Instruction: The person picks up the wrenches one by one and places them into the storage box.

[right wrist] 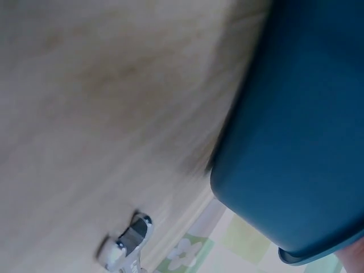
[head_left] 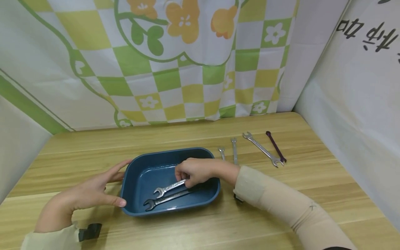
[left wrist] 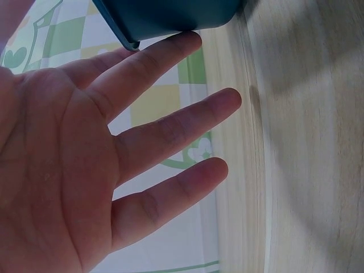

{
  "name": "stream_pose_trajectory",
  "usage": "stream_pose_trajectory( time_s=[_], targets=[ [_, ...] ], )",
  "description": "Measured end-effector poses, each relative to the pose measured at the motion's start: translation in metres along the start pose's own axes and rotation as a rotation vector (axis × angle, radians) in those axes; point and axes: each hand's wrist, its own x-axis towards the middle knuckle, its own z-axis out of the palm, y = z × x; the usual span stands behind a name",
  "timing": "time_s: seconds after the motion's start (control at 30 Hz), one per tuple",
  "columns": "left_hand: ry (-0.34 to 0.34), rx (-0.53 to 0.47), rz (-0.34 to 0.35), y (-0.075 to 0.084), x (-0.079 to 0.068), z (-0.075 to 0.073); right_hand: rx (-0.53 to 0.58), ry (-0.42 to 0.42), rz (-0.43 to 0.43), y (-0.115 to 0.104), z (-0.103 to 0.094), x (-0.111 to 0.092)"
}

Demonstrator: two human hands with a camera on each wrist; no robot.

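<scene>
- Wood-grain tabletop (head_left: 193,234) spans the lower frame; a green-and-yellow checked floral cloth (head_left: 193,93) hangs behind, top centre, and a white panel (head_left: 350,90) with dark characters stands at right.
- Blue tray (head_left: 151,178) sits at lower centre.
- Left hand (head_left: 85,192), lower left, spreads straight fingers, touching the tray's side.
- Right hand (head_left: 198,170), centre, pinches a silver open-end wrench (head_left: 170,186) inside the tray; whether it touches the bottom is hard to tell.
- Dark open-end wrench (head_left: 170,198) lies beside it in the tray.
- Four more wrenches (head_left: 260,147) lie right of centre.
</scene>
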Motion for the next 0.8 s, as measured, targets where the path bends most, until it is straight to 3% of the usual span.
stream_pose_trajectory(
  time_s=[0.8],
  targets=[
    [0.000, -0.004, -0.012, 0.0016, 0.0005, -0.0007, -0.002, -0.038, 0.025, -0.0003, 0.0001, 0.0005]
  ],
)
